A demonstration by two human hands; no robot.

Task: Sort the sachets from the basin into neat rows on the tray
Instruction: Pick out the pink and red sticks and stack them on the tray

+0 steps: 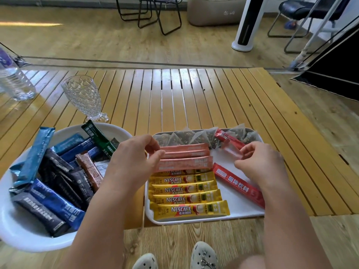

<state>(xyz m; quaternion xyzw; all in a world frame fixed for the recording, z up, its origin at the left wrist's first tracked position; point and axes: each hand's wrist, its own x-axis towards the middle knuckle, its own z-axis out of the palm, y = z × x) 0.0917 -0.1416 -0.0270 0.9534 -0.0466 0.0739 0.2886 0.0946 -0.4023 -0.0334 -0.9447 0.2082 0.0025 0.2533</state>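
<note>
Nearest me, five yellow Nescafé sticks (189, 199) already lie in a tidy stack at the tray's (242, 211) near edge, with three pink sticks (186, 157) above them. My left hand (136, 162) pinches the left ends of the pink sticks, squaring them. My right hand (258, 166) pinches a red sachet (230, 145) that lies askew toward the tray's far right, over the tea bags (186, 137). I should lay it parallel beside the other red sachet (240, 184), ends level. Blue, black and green sachets (56, 183) wait in the basin (25, 239), left of the tray.
</note>
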